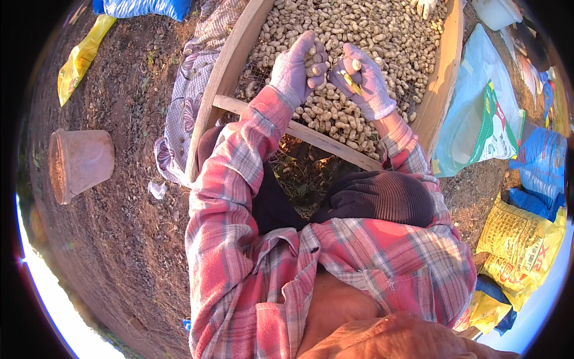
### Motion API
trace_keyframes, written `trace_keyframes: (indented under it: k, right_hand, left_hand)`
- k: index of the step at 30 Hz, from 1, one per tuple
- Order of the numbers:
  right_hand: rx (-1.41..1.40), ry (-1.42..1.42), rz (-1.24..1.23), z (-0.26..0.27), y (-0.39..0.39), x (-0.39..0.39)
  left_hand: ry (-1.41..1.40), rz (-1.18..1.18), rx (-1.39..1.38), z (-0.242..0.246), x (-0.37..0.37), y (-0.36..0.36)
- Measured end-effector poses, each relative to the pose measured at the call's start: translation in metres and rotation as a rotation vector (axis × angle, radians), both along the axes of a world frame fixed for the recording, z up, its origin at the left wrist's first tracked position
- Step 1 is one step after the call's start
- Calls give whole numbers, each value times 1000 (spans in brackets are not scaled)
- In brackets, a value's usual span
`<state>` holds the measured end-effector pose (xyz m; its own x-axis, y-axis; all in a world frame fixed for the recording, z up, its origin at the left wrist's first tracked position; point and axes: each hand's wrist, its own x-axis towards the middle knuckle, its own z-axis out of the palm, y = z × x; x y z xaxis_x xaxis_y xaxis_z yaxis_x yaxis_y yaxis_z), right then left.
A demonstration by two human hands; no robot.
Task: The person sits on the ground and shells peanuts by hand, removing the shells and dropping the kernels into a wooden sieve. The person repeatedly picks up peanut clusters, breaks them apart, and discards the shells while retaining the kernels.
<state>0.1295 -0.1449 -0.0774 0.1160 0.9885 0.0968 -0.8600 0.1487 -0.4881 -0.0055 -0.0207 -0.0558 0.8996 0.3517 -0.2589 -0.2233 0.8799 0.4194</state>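
Both my hands wear pale purple knit gloves. My left hand (299,67) is curled around several unshelled peanuts, above the near left part of a wood-framed mesh tray (223,67). Beside it on the right, my right hand (364,83) is turned palm up, its fingers bent around a peanut (356,64) and a yellowish bit of plant (352,84). The two hands are close together. Beneath and beyond them, a thick layer of unshelled peanuts (343,116) covers much of the mesh. A wooden crossbar (327,141) spans the tray's near end.
Another person's gloved hand (424,6) reaches in at the tray's far end. A dirty plastic bucket (87,157) lies tipped on the soil at left. Patterned cloth (184,107) borders the tray. Plastic sacks (486,121) and yellow filled sacks (515,233) are at right.
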Motion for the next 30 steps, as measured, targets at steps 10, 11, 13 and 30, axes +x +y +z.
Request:
trace_keyframes:
  k: [10, 11, 13, 30]
  right_hand:
    - [-554, -758, -504, 22, 0, -8]
    - [-544, -717, -505, 19, 0, -7]
    - [-505, -363, -433, 32, 0, -18]
    - [-389, -765, -674, 34, -15, -21]
  left_hand:
    - [565, 57, 1888, 20, -4, -2]
    - [604, -126, 1790, 21, -1, -3]
    - [326, -189, 1250, 17, -1, -6]
    - [699, 194, 516, -39, 14, 21]
